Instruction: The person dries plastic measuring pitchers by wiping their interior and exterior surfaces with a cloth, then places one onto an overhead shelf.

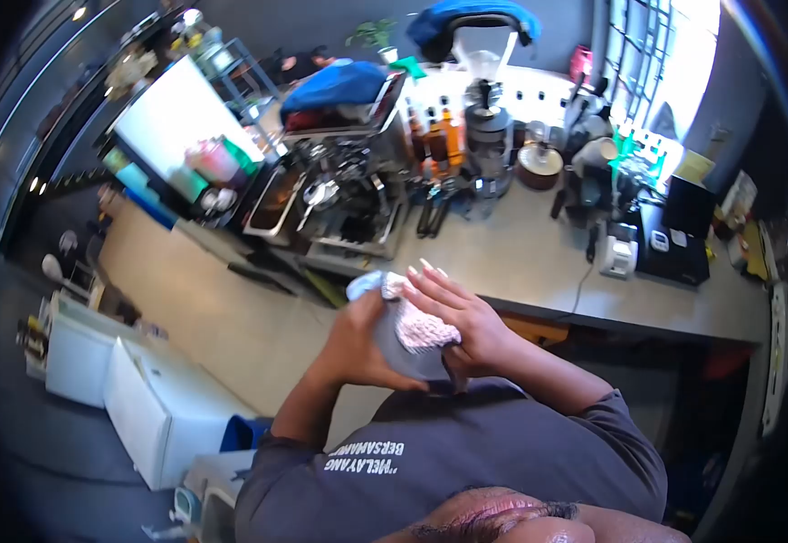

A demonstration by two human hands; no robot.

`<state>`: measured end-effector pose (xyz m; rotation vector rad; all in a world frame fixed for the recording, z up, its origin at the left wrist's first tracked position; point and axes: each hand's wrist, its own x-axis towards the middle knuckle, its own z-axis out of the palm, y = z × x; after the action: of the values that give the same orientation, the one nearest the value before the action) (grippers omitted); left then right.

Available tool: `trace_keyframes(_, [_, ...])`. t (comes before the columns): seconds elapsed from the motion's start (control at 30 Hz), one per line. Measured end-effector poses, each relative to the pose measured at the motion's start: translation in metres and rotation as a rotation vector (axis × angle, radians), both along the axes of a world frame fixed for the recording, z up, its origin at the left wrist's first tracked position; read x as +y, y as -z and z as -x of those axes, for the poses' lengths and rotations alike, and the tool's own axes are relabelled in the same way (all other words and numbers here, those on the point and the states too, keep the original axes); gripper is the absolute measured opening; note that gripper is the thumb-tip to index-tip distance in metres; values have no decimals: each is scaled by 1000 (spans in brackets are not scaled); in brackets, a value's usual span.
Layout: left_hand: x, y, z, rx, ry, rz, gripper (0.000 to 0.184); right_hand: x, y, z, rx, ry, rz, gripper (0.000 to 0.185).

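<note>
In front of my chest, my left hand (359, 342) is wrapped round a greyish, translucent container (397, 351) that looks like a jar or jug. A pale pinkish, knitted-looking cloth (425, 329) lies against its side. My right hand (463, 319) presses this cloth on the container with its fingers stretched along it. Something light blue (364, 284) shows at the container's far end; whether it is cloth or part of the container I cannot tell. The inside of the container is hidden by the hands and cloth.
Ahead runs a grey counter (520, 258) with an espresso machine (344, 195), a coffee grinder (488, 122), several amber bottles (444, 140) and a small white device (618, 251). Further right sits a black cash drawer (679, 258). White chest freezers (172, 398) stand at the left.
</note>
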<state>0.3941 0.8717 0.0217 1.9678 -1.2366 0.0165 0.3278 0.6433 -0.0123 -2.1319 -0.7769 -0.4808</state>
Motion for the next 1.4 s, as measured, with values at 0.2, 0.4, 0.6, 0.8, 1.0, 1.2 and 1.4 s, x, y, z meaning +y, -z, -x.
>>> trace_keyframes(0.2, [-91, 10, -59, 88, -15, 112, 103, -80, 0, 17, 114, -77, 161, 102])
trace_keyframes(0.4, [-184, 45, -55, 510, 219, -31, 86, -137, -10, -11, 80, 8, 132, 103])
trace_keyframes(0.6, [-203, 5, -75, 247, 253, 169, 117, -196, 6, -12, 152, 276, -55, 80])
trace_keyframes(0.8, [-243, -2, -75, 212, 393, 50, 111, -216, -6, -2, 81, 416, 20, 53])
trace_keyframes(1.0, [-271, 9, -71, -16, 533, -109, 116, -211, -29, -11, 120, 368, 204, 54])
trace_keyframes(1.2, [-239, 42, -93, 1212, 299, 249, 44, -162, -30, 0, 1, 372, 280, 77])
trace_keyframes(1.4, [-179, 35, -104, 923, 211, 132, 45, -142, -16, -12, 189, 464, 232, 79])
